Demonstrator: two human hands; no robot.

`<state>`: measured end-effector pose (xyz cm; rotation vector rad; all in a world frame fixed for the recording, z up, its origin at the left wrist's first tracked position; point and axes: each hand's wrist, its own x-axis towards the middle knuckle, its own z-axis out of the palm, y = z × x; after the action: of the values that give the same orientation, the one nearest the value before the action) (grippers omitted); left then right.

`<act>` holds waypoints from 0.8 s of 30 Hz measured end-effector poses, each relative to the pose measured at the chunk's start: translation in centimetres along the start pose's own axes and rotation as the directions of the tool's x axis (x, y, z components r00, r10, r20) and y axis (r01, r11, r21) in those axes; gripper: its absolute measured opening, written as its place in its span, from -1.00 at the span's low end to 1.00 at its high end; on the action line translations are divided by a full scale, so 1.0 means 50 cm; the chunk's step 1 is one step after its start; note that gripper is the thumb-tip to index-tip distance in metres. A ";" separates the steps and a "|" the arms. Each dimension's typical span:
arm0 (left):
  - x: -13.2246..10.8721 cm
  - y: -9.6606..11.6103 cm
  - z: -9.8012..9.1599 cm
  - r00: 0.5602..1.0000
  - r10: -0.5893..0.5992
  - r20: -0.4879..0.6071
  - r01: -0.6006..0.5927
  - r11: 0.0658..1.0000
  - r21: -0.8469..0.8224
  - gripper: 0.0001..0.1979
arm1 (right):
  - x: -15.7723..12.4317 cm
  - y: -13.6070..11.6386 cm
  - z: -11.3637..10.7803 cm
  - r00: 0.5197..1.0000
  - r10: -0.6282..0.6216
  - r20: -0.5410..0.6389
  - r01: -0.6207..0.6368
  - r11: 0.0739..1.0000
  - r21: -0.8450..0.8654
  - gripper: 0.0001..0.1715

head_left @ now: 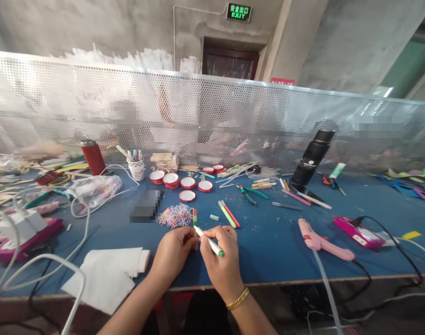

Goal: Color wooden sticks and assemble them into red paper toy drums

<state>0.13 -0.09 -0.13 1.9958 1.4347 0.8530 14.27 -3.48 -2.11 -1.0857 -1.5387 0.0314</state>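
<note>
Both my hands meet at the near edge of the blue table (268,242). My right hand (222,260) is closed round a thin white stick with a green tip (209,242), which slants up to the left. My left hand (173,253) is closed too, its fingertips pinching the stick's upper white end. A gold bracelet (238,299) circles my right wrist. Just beyond my hands lie a heap of small coloured rubber bands (175,216) and two more sticks, one green (226,214), one red (231,214).
A pink glue gun (322,242) lies to the right, with a magenta device (359,232) and cables behind it. Red-rimmed round lids (187,184), green pliers (249,193), a black bottle (312,158), a red can (92,157) and white paper (111,274) surround them. A perforated metal screen (212,116) closes the back.
</note>
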 end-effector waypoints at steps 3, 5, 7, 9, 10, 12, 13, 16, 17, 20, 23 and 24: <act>0.000 -0.001 0.001 1.000 0.011 0.000 -0.011 1.000 -0.006 -0.78 | 0.001 -0.001 0.001 1.000 -0.004 -0.005 0.004 1.000 0.000 -0.91; 0.000 -0.002 0.001 1.000 0.018 0.005 -0.018 1.000 -0.007 -0.79 | 0.001 -0.002 0.000 1.000 -0.005 -0.013 0.005 1.000 -0.002 -0.91; 0.001 -0.002 0.000 1.000 0.017 0.006 -0.017 1.000 0.001 -0.79 | 0.001 -0.003 0.000 1.000 -0.007 -0.019 0.007 1.000 -0.003 -0.92; 0.001 -0.002 0.000 1.000 0.016 0.002 -0.016 1.000 0.010 -0.79 | 0.001 -0.003 -0.001 1.000 -0.006 -0.024 0.006 1.000 -0.003 -0.92; 0.001 -0.003 0.000 1.000 0.016 0.001 -0.016 1.000 0.011 -0.78 | 0.001 -0.003 -0.002 1.000 -0.004 -0.026 0.004 1.000 -0.003 -0.92; 0.002 -0.003 0.000 1.000 0.016 0.002 -0.016 1.000 0.009 -0.78 | 0.001 -0.003 -0.003 1.000 -0.002 -0.029 0.002 1.000 -0.001 -0.93; 0.002 -0.003 0.001 1.000 0.016 0.003 -0.016 1.000 0.007 -0.78 | 0.001 -0.003 -0.004 1.000 -0.002 -0.031 0.002 1.000 0.001 -0.92; 0.001 -0.004 0.002 1.000 0.012 0.003 -0.012 1.000 -0.007 -0.80 | 0.003 -0.003 -0.005 0.999 0.000 -0.035 0.000 1.000 0.008 -0.90; 0.001 -0.004 0.002 1.000 0.010 0.004 -0.010 1.000 -0.011 -0.80 | 0.003 -0.003 -0.004 0.999 0.001 -0.035 0.000 1.000 0.010 -0.90; 0.001 -0.006 0.003 1.000 0.009 0.001 -0.009 1.000 -0.014 -0.79 | 0.003 -0.002 -0.003 1.000 0.000 -0.029 0.000 1.000 0.006 -0.91; 0.002 -0.010 0.005 1.000 0.010 -0.003 -0.010 1.000 -0.015 -0.78 | 0.001 0.000 -0.001 0.999 0.006 -0.043 -0.006 1.000 -0.017 -0.90; 0.002 -0.011 0.006 1.000 0.010 -0.003 -0.010 1.000 -0.017 -0.78 | 0.000 0.000 0.000 0.998 0.009 -0.058 -0.011 1.000 -0.028 -0.89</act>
<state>0.03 0.14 -0.71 1.9909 1.4157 0.8707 14.28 -3.46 -2.11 -1.1074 -1.4857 -0.0143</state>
